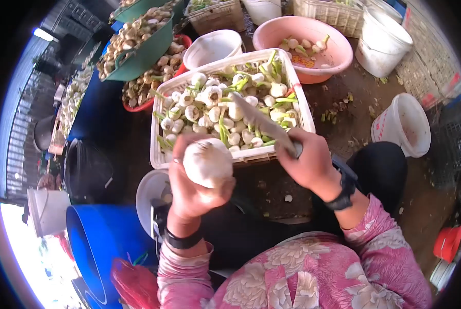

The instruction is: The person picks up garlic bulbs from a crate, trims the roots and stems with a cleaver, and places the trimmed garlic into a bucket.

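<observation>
A white crate (pixel 155 139) full of bulbs with green stems (pixel 204 121) takes up the middle of the frame. The knife (pixel 258 122) crosses its right half and hides some of them; the left hand (pixel 197 193) overlaps its lower left corner. A pink basin (pixel 338 49) with a few bulbs is just beyond the crate, at upper centre right. White buckets stand at the upper right and right, the nearest one (pixel 414 126) tilted. At upper left, a green basin (pixel 153 49) and a red basin (pixel 140 107) are heaped with more bulbs. A blue barrel (pixel 109 237) and a red bag (pixel 132 283) fill the lower left, and a pale bucket (pixel 147 198) is partly covered by the left forearm.

The large bulb (pixel 208 163) is left of centre, in front of the crate's near edge; the left hand's grip is closed around it from below and the side. It is round, whitish and smooth, with a tan tip at its top. The right hand (pixel 310 165) has its grip clamped on the knife's handle, the greyish blade slanting to the upper left, apart from the large bulb.

The floor (pixel 343 110) is dark brown, scattered with green and pale scraps. Bright light enters at lower left.
</observation>
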The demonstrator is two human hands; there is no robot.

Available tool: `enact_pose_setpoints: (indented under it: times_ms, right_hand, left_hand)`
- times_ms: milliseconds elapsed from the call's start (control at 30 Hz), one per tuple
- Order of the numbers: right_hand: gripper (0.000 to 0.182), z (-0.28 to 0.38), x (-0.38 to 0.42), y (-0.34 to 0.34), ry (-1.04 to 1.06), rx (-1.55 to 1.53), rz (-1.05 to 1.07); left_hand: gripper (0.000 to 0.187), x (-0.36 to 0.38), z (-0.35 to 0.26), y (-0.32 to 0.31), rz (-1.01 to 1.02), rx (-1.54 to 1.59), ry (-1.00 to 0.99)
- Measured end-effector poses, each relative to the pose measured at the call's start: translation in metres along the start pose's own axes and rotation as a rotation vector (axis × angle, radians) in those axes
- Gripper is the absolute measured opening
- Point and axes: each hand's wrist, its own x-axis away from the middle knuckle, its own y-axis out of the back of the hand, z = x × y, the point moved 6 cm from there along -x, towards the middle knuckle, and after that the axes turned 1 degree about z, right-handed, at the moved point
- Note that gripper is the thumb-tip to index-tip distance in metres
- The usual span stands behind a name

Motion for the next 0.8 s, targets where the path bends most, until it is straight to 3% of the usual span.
enact_pose_setpoints:
  times_ms: [100,133,200,300,367,467,533,567,600,667,733,800]
  right_hand:
    - [0.016,0.015,-0.001,0.002,0.171,0.042,0.003]
    - [0.016,0.014,-0.001,0.002,0.192,0.06,0.001]
    - [0.021,0.023,0.009,0.0,0.263,0.091,0.008]
    - [0.025,0.038,0.023,-0.011,0.391,0.066,0.024]
    - [0.025,0.037,0.022,-0.014,0.385,0.033,0.041]
    - [0.016,0.024,0.017,-0.015,0.327,0.021,0.032]
    - [0.015,-0.022,0.014,-0.03,0.085,0.121,0.034]
    - [0.017,-0.062,0.008,-0.036,-0.176,0.128,0.116]
    - [0.019,-0.069,0.007,-0.026,-0.224,0.153,0.111]
    - [0.016,-0.023,0.012,-0.017,-0.065,0.022,0.021]
    - [0.016,0.013,0.012,-0.01,0.077,-0.016,0.081]
    - [0.018,-0.003,0.004,-0.012,-0.026,-0.038,-0.001]
  left_hand:
    - [0.06,0.002,0.006,-0.002,-0.031,-0.109,0.016]
    - [0.061,0.002,0.011,-0.004,-0.022,-0.28,0.0]
    - [0.067,0.005,0.002,-0.011,0.022,-0.562,-0.258]
    - [0.074,0.007,0.028,-0.011,-0.126,0.166,0.166]
    - [0.071,0.009,0.03,-0.007,-0.213,0.139,0.245]
    - [0.063,0.013,0.008,-0.013,-0.027,-0.591,-0.104]
    - [0.059,0.013,0.004,-0.018,-0.103,-0.556,-0.139]
    - [0.055,0.017,-0.006,-0.016,-0.139,-0.528,-0.297]
    - [0.061,0.015,-0.011,-0.011,-0.118,-0.462,-0.271]
    - [0.07,0.008,0.001,-0.001,-0.095,-0.412,-0.197]
    - [0.071,0.008,0.004,0.002,-0.134,-0.385,-0.246]
    - [0.067,0.006,-0.004,-0.001,-0.182,-0.227,-0.192]
